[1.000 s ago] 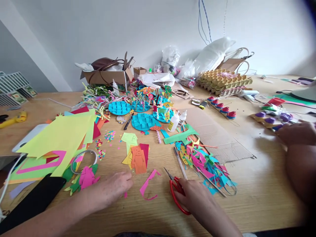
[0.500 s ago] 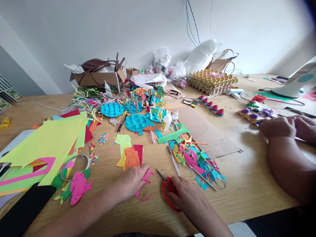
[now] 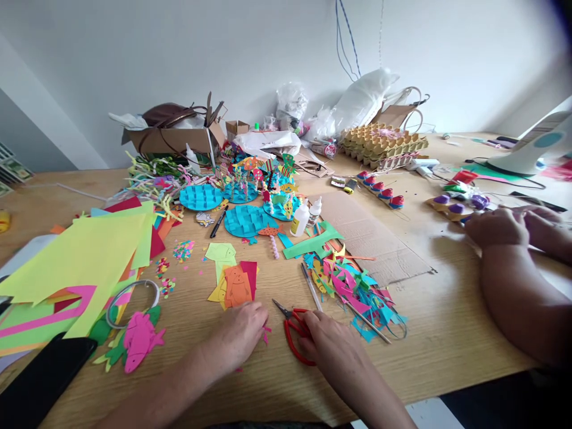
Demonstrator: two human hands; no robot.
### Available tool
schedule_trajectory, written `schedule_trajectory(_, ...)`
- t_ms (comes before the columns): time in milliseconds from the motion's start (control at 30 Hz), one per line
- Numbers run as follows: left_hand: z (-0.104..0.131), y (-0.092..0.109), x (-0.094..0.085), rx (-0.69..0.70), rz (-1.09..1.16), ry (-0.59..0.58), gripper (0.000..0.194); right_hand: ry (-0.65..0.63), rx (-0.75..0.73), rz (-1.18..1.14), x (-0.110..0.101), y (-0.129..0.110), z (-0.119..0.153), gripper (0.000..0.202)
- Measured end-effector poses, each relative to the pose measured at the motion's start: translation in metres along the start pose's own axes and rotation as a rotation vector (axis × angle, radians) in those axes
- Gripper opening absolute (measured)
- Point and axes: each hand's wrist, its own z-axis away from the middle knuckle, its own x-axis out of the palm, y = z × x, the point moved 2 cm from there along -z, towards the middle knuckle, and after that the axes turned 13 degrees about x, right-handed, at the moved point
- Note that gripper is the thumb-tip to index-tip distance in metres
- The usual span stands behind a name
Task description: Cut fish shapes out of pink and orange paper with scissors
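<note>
My left hand (image 3: 241, 333) rests low over the table with its fingers closed round pink paper scraps (image 3: 267, 335), of which only small bits show. Just above it lie an orange paper piece (image 3: 238, 286) with a drawn outline, yellow and dark red pieces, and a light green piece (image 3: 221, 252). Red-handled scissors (image 3: 292, 333) are in my right hand (image 3: 326, 339), their blades a little apart and pointing up-left towards my left hand. Pink and green paper fish (image 3: 139, 342) lie at the left beside a tape roll (image 3: 133, 304).
A pile of coloured scraps (image 3: 353, 286) and a pen (image 3: 311, 287) lie right of centre. Glue bottles (image 3: 300, 219) stand near blue discs (image 3: 250, 221). Yellow sheets (image 3: 89, 250) cover the left. Another person's hands (image 3: 500, 229) and arms are at the right.
My left hand has closed over the pink scraps, hiding most of them. My right hand and the scissors have shifted slightly left. The view has moved a little.
</note>
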Motion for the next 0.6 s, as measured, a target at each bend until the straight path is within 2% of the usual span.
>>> schedule_trajectory(100, 0.001, -0.002, -0.004, 0.007, 0.056, 0.034, 0.018, -0.014, 0.014, -0.039, -0.003, -0.001, 0.002, 0.010)
schedule_trajectory(267, 0.006, -0.005, -0.019, -0.002, 0.213, 0.141, 0.013, -0.019, -0.019, -0.148, -0.008, -0.003, 0.003, 0.014)
schedule_trajectory(400, 0.010, -0.005, -0.025, -0.021, 0.396, 0.212, 0.011, -0.034, -0.089, -0.432, -0.009, -0.012, -0.001, 0.012)
schedule_trajectory(533, 0.009, -0.008, -0.020, -0.027, 0.596, 0.310, 0.009, -0.115, -0.128, -0.725, -0.004, -0.030, -0.004, 0.025)
schedule_trajectory(600, 0.007, -0.009, -0.017, -0.022, 0.695, 0.351, 0.013, -0.190, -0.151, -0.862, 0.003, -0.041, -0.006, 0.016)
